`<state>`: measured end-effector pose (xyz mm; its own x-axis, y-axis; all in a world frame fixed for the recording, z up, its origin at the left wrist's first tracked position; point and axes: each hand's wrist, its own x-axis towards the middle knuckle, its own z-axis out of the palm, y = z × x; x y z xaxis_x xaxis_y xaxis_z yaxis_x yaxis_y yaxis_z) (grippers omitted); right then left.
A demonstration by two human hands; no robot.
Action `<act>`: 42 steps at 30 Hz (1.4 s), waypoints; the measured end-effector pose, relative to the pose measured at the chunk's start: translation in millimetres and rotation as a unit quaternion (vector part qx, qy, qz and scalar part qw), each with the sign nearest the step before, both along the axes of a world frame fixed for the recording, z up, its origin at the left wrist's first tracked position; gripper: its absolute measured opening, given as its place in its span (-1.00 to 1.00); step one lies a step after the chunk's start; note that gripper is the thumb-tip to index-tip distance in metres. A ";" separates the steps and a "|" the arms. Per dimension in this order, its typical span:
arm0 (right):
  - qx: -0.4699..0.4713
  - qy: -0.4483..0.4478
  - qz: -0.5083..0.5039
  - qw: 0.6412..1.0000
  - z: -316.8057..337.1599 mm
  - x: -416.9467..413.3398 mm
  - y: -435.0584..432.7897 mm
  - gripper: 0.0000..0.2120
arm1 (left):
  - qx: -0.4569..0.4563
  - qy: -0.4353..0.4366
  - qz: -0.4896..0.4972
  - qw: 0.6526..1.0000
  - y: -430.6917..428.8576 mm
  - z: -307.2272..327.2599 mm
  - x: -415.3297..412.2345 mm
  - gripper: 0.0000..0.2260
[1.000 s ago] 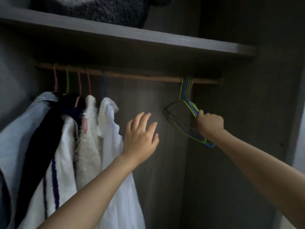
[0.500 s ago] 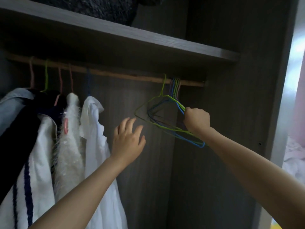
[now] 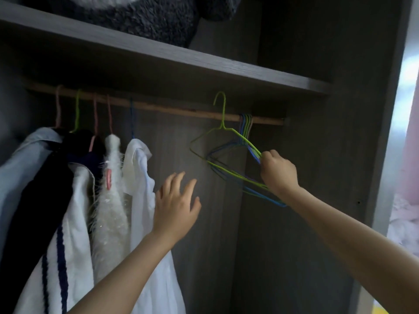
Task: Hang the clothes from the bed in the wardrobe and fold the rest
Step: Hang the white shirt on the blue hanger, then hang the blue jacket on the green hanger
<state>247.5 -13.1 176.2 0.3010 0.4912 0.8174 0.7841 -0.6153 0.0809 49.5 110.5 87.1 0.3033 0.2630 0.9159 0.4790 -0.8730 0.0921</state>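
Observation:
My right hand (image 3: 277, 172) grips a green wire hanger (image 3: 223, 130) by its right shoulder. The hanger's hook stands lifted above the wooden rail (image 3: 172, 107), off it. Several empty blue and green hangers (image 3: 246, 123) still hang bunched at the rail's right end, behind the lifted one. My left hand (image 3: 175, 205) is held up with spread fingers in the gap below the rail, touching nothing. Several garments hang at the left: a white shirt (image 3: 145, 200), a fluffy white piece (image 3: 111, 200), a dark garment (image 3: 45, 189) and a white one with navy stripes (image 3: 68, 245).
A shelf (image 3: 204, 62) runs right above the rail, with a dark fuzzy blanket (image 3: 140, 14) on it. The wardrobe's side wall (image 3: 340, 155) stands close to the right of the hangers. Pale fabric on the bed (image 3: 405, 223) shows past the wardrobe edge at far right.
My right hand has lifted the green hanger, so its hook has come up off the rail and away from the bunch. My left hand has dropped slightly.

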 end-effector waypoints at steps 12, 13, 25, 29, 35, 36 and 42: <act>0.032 -0.112 0.130 0.985 -70.9 35.9 -178.6 -0.50 | 0.122 0.112 0.009 0.986 -62.5 -39.2 44.2 0.20; 0.030 -0.110 0.148 0.982 -82.0 42.7 -200.7 -0.43 | 0.136 0.140 -0.002 0.981 -68.9 -41.0 48.5 0.26; 0.093 0.052 -0.063 0.992 -210.7 107.1 -570.5 -0.51 | -0.035 0.158 -0.395 0.904 -316.4 -162.8 198.2 -0.57; 0.122 0.099 -0.227 0.961 -266.1 97.7 -700.1 -0.55 | -0.175 0.181 -0.461 0.851 -420.9 -196.4 260.1 -0.80; 0.293 0.187 -0.498 0.794 -339.5 51.4 -828.1 -0.87 | -0.408 0.329 -0.514 0.679 -563.8 -255.3 329.7 -0.82; 0.314 0.188 -0.529 0.766 -349.9 43.2 -842.1 -0.86 | -0.413 0.347 -0.526 0.658 -589.7 -267.5 336.6 -0.83; 0.330 0.264 -0.615 0.665 -398.8 34.2 -890.2 -0.80 | -0.467 0.399 -0.500 0.610 -689.1 -327.3 383.3 -0.93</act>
